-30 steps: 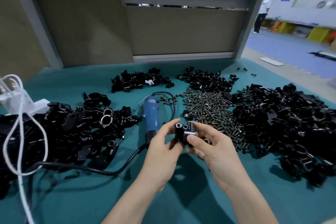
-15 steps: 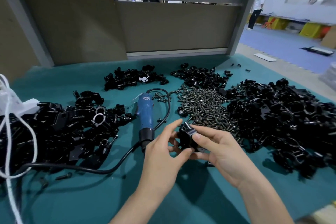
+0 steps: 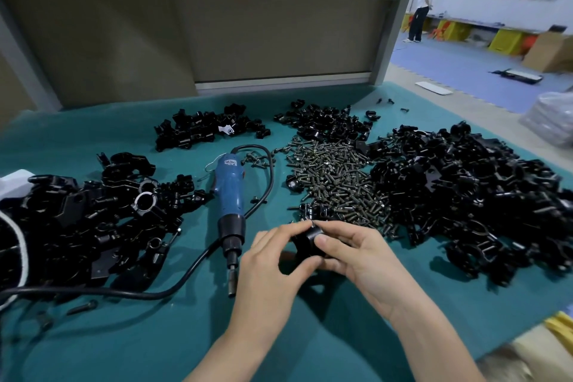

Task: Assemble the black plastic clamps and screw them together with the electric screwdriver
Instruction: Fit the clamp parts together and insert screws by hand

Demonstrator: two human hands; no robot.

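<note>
Clamp [image 3: 307, 243] sits deeper between fingers than half second ago, its two posts barely showing. Left hand [image 3: 273, 270] pinches it from below, right hand [image 3: 362, 257] grips it with thumb across top, just above green mat [image 3: 155, 344] at near edge of screw pile [image 3: 338, 183]. Electric screwdriver [image 3: 229, 189] lies just left of hands, untouched. Left heap of black parts [image 3: 93, 220] and right heap of black parts [image 3: 480, 195] flank work spot
</note>
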